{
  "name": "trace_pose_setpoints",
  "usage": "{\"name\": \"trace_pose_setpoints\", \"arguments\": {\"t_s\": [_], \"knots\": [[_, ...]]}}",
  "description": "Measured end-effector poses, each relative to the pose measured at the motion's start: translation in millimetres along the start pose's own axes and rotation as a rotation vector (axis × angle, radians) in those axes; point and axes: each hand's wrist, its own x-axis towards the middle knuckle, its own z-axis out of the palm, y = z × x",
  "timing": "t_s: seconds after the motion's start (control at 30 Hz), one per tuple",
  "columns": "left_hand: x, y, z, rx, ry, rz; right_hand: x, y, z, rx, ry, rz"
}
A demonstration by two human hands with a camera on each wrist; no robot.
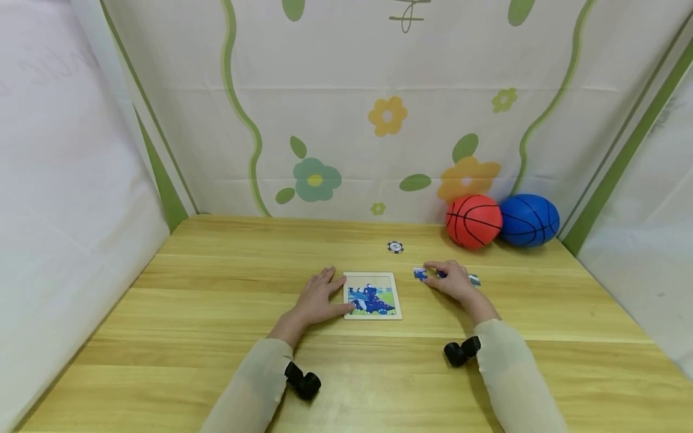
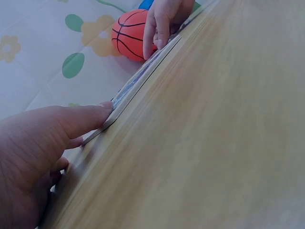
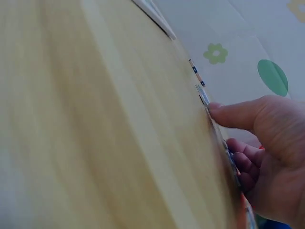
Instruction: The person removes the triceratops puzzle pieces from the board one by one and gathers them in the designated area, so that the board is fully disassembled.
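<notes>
A jigsaw puzzle tray (image 1: 370, 275) with a light rim lies on the table, its lower part filled with a blue dinosaur picture. At its left edge rests my left hand (image 1: 316, 302), fingers spread, with the thumb (image 2: 97, 114) on the rim in the left wrist view. To the right of the tray, my right hand (image 1: 455, 282) pinches a blue and white puzzle piece (image 1: 420, 275) by its right side, between thumb and index finger. Another puzzle piece (image 1: 474, 279) shows just beyond that hand, and a dark blue one (image 1: 441, 274) is partly hidden under the fingers.
A black and white round chip (image 1: 395, 247) lies behind the tray. A red ball (image 1: 474, 221) and a blue ball (image 1: 529, 220) sit side by side at the table's back right. A flowered cloth wall (image 1: 335, 120) rises behind the wooden table (image 1: 216, 313).
</notes>
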Motion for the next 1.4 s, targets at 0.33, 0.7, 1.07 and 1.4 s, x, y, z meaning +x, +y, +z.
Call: {"name": "trace_pose_setpoints", "arguments": {"t_s": [0.33,0.7,1.07,1.4], "knots": [[-4.0,0.5,-3.8,-0.008,0.019,0.009,-12.9,-32,15,0.144,0.121,-0.122],[-2.4,8.0,0.2,-0.046,0.015,0.018,-31.8,-47,53,0.128,-0.014,-0.210],[-3.6,10.1,2.2,-0.007,-0.039,0.057,-41.2,-54,57,-0.127,-0.006,-0.232],[-4.8,10.7,0.2,0.009,-0.045,0.054,-40.4,-58,59,-0.142,-0.027,-0.201]]}}
